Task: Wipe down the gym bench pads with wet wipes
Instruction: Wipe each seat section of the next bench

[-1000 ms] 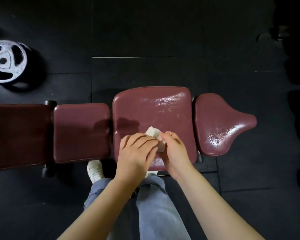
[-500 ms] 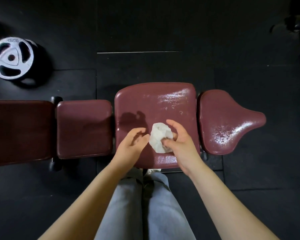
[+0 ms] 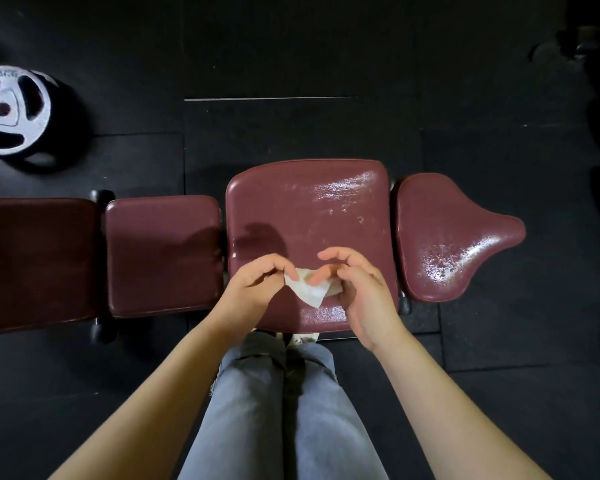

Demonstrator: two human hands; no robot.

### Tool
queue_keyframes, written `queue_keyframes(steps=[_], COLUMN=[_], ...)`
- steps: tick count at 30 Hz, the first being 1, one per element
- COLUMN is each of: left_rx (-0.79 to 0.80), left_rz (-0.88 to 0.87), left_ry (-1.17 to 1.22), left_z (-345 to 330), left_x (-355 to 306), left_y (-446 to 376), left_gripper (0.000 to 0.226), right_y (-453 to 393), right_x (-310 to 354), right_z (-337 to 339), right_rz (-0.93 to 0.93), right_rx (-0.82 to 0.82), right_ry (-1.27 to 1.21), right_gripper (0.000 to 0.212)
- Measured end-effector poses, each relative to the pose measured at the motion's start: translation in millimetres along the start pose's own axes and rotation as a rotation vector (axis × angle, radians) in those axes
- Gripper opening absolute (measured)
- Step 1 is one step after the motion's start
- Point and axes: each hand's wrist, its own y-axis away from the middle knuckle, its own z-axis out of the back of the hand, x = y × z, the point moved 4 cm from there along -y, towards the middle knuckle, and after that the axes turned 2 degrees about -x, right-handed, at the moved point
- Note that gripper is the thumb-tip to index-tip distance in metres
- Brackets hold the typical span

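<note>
Over the near edge of the wide maroon seat pad [image 3: 309, 216], the wet wipe [image 3: 310, 292], balled up half a second ago, is now stretched between both hands: the left hand [image 3: 253, 289] and right hand [image 3: 361, 289] each pinch a corner in a fingertip grip.

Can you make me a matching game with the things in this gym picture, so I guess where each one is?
Things:
1. white wet wipe
2. round silver weight plate
3. tapered dark red end pad
4. small square dark red pad

Places:
A. on the black floor, far left
B. right end of the bench
C. between both hands
D. just left of the big middle pad

Pairs: 1-C, 2-A, 3-B, 4-D
</note>
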Motion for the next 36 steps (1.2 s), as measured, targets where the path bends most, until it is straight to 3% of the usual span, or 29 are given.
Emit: queue_keyframes(steps=[2, 5, 7, 9, 12, 15, 19, 24, 27, 31, 36], left_rx=[0.016, 0.004, -0.014, -0.016, -0.004, -0.066, -0.169, -0.238, -0.237, -0.226, -0.205], left_rz=[-0.014, -0.021, -0.008, 0.020, 0.040, 0.056, 0.169, 0.186, 0.157, 0.111, 0.113], left_ry=[-0.067, -0.208, -0.268, -0.259, -0.322, -0.390, -0.474, -0.580, -0.597, -0.625, -0.637], left_z=[4.0, 8.2, 11.1, 15.0, 22.9, 38.9, 72.9, 104.7, 113.7, 119.0, 122.0], left_x=[2.0, 5.4, 8.2, 14.2, 21.3, 25.6, 37.6, 40.4, 41.4, 43.3, 53.3], left_y=[-0.1, -4.3, -10.2, -16.8, -26.1, -36.3, -57.6, -85.9, -102.8, -120.9, -132.0], left_gripper=[0.022, 0.016, 0.010, 0.010, 0.011, 0.016, 0.018, 0.023, 0.018, 0.015, 0.015], right_y=[-2.1, -9.7, -15.7, -20.0, -30.5, -56.6, -103.5, -166.9, -194.8, -217.7, -220.0], right_x=[-4.4, -16.1, -22.9, -26.7, -26.8, -14.2, 26.2, 58.1, 50.4, 13.4, 2.6], right_z=[2.2, -0.5, -2.6, -6.8, -11.0, -0.7, 26.5, 42.9, 47.7, 41.1, 46.9], right_rz=[0.012, -0.032, -0.164, -0.321, -0.395, -0.299, -0.046, 0.217, 0.261, 0.216, 0.237], right_rx=[-0.072, -0.132, -0.160, -0.147, -0.105, -0.204, -0.487, -0.743, -0.737, -0.493, -0.639], right_ry=[0.063, 0.121, 0.115, 0.045, 0.052, 0.137, 0.357, 0.722, 0.930, 1.213, 0.931], right_gripper=[0.018, 0.045, 0.051, 0.041, 0.019, 0.021, 0.033, 0.024, 0.028, 0.030, 0.031])
